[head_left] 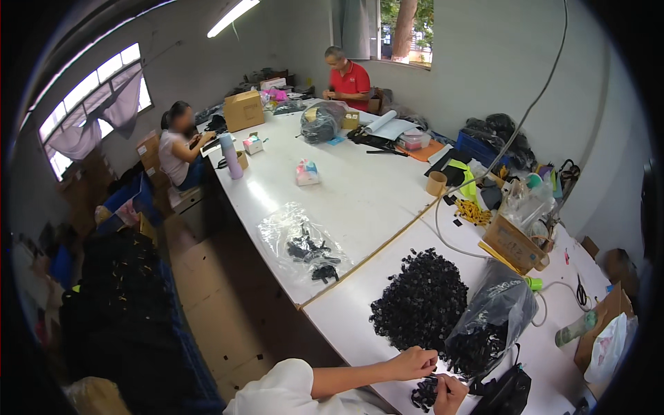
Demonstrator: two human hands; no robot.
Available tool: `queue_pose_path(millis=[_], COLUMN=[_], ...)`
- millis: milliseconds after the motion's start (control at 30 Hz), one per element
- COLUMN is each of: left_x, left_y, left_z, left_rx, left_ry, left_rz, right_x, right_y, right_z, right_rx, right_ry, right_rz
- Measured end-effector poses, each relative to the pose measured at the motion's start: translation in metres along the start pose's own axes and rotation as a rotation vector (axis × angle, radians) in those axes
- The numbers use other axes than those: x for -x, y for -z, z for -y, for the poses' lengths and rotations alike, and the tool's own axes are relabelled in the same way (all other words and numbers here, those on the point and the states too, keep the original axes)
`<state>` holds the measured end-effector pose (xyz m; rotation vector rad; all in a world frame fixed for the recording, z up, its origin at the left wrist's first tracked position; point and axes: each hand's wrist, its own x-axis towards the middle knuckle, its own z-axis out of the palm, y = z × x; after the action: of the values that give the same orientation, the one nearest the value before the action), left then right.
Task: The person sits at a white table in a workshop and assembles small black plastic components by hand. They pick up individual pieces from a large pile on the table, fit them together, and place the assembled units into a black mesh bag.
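Note:
My left hand [415,362] is closed, fingertips pinched together, just in front of a big heap of small black pieces [420,294]. Close beside it my right hand [451,395] is also closed in a pinch. Whatever lies between the fingers is too small and dark to name. A smaller cluster of black pieces [423,395] lies on the white table [346,318] under the hands. Just beyond them a clear plastic bag [494,297] lies open, with more black pieces [477,349] spilling from its mouth. A black pouch-like item [508,391] rests right of my right hand.
A thin plastic bag with black parts [304,242] lies left of the table seam. A cardboard box [513,242], yellow pieces [473,212], scissors [581,293] and a green bottle [575,329] stand or lie at right. Two people [181,152] [349,79] sit at the far edges.

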<state>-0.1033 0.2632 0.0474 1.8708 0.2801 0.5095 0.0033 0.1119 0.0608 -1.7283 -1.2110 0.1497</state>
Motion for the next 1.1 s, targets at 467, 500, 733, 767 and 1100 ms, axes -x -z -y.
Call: queue_pose_path(millis=[467,500,733,767,1100], left_x=[-0.002,-0.001,-0.003,-0.002,-0.009], left_y=[0.004,0.005,0.009,0.008,0.01], left_z=[-0.003,-0.004,-0.012,-0.014,-0.023], left_rx=[-0.047,-0.031,0.063,0.07,0.178], left_ry=[0.047,0.068,0.185,0.187,0.275], left_rz=[0.034,0.042,0.053,0.06,0.12], right_x=[0.014,0.014,-0.004,0.0,-0.005], right_y=[0.011,0.015,0.029,0.029,0.02], right_z=[0.008,0.009,0.024,0.024,0.022], right_rx=[-0.091,-0.044,0.113,0.064,0.203], right_ry=[-0.118,-0.139,-0.095,-0.114,0.019], right_rz=[-0.036,0.013,0.014,0.013,-0.071])
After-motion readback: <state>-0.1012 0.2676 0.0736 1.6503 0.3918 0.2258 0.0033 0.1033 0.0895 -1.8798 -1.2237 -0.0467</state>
